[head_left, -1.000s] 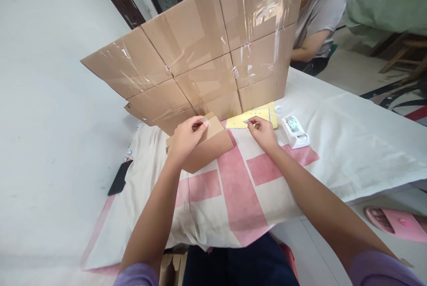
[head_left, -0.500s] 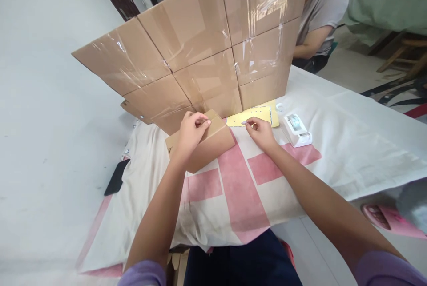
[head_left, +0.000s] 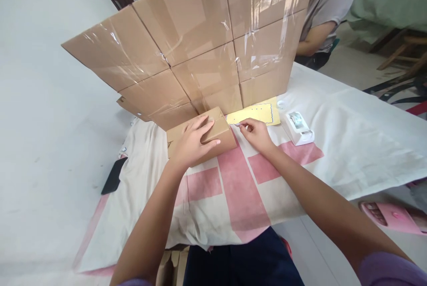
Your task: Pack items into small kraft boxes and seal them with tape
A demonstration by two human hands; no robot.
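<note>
A small closed cardboard box (head_left: 218, 132) lies on the cloth in front of me. My left hand (head_left: 193, 141) rests on its top with the fingers spread and the thumb over the near edge. Just right of the box, my right hand (head_left: 255, 134) is closed in a pinch. From its fingertips pokes a small pale strip (head_left: 237, 124), which looks like clear tape. A white tape dispenser (head_left: 302, 134) stands to the right of that hand. Behind the hand lies a yellow sheet (head_left: 256, 111) with a blue wavy outline and dots.
A tall screen of taped cardboard panels (head_left: 203, 68) stands right behind the box. A small whitish ring (head_left: 280, 104) lies by the yellow sheet. The dark phone (head_left: 114, 175) is at the table's left edge, near the wall. Beyond the screen sits another person (head_left: 328, 14).
My left hand has gone from a pinch over the box to lying spread on it. My right hand has shifted slightly left, nearer the box, still pinched.
</note>
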